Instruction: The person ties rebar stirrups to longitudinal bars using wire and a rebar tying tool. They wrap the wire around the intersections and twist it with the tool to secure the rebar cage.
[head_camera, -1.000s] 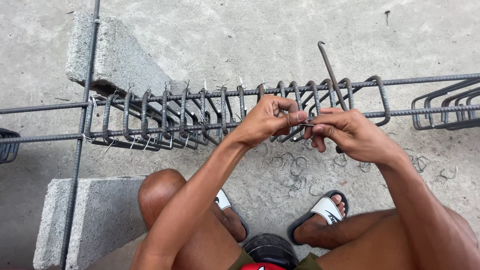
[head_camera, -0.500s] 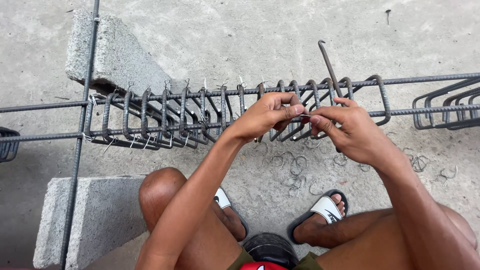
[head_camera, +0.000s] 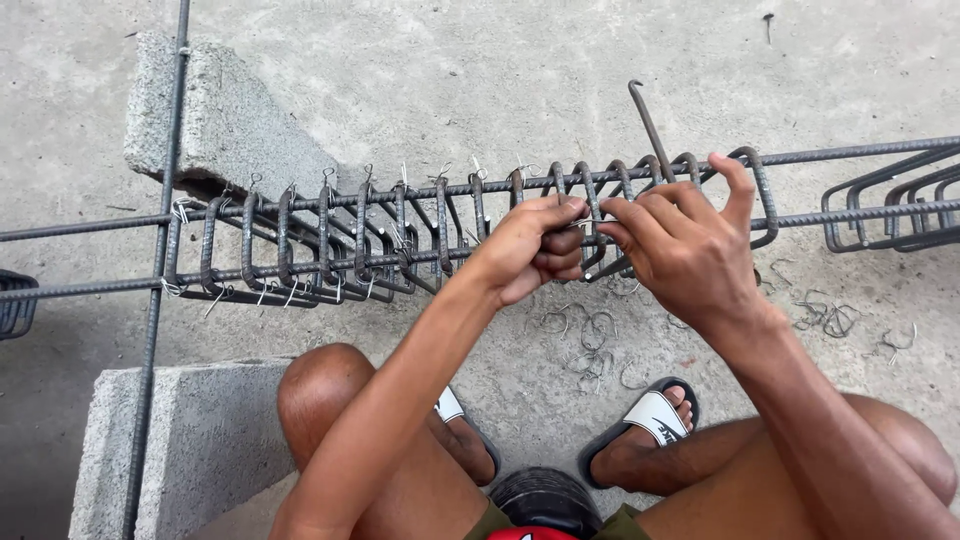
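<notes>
Concrete floor, hands' grip on rebar cage

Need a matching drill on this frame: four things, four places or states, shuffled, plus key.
Things:
1. hooked tool
2. concrete block
3. loose wire ties
4. white-strapped sandal

Places or states:
A. scattered on the ground below the rebar cage
B. on the foot, near the bottom of the view
C. sticking up behind the right hand
D. lying under the cage's far left end

The left hand and right hand meet at one stirrup.

Pairs: 1-C, 2-D, 3-A, 4-B
</notes>
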